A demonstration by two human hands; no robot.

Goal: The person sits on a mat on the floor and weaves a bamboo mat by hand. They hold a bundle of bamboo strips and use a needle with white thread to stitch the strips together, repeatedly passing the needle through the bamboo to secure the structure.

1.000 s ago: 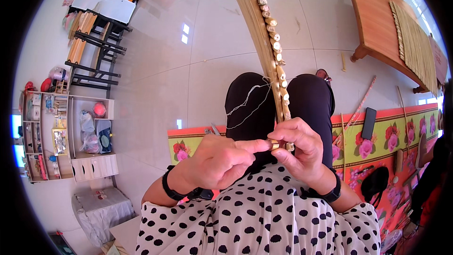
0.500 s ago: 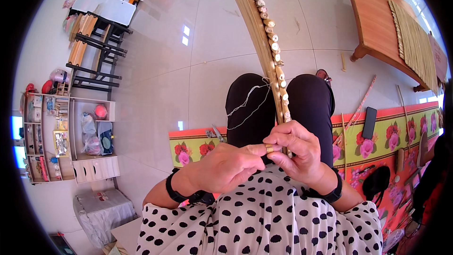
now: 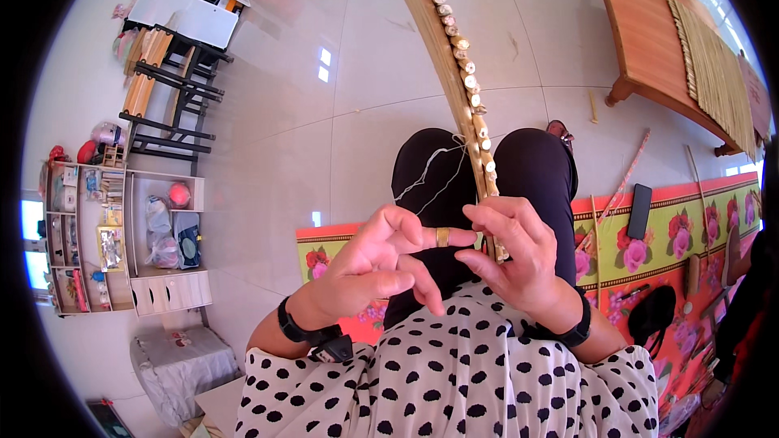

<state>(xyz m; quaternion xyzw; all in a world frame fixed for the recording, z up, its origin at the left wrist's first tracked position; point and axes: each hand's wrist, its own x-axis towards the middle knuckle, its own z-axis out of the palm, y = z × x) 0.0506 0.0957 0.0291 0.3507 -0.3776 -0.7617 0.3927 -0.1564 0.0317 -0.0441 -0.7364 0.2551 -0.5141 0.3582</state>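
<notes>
A long panel of bamboo slats [image 3: 454, 73] edged with a row of small pale beads or knots rises from my lap toward the top of the view. My right hand [image 3: 515, 264] grips its lower end between fingers and thumb. My left hand [image 3: 381, 264] is beside it with fingers spread, a gold ring on one finger, its fingertip touching the slats. Thin white threads [image 3: 430, 170] trail from the panel over my black trousers. Whether the left fingers pinch a thread cannot be made out.
A low wooden table [image 3: 657, 40] at the upper right carries another slat mat [image 3: 714, 73]. A flowered floor mat [image 3: 641, 243] lies under me, with a dark phone [image 3: 639, 211] and loose sticks on it. A shelf unit [image 3: 122, 235] and a black rack [image 3: 174, 97] stand at left.
My left hand has opened, its fingers spreading away from the lower end of the slats. The right hand keeps its hold.
</notes>
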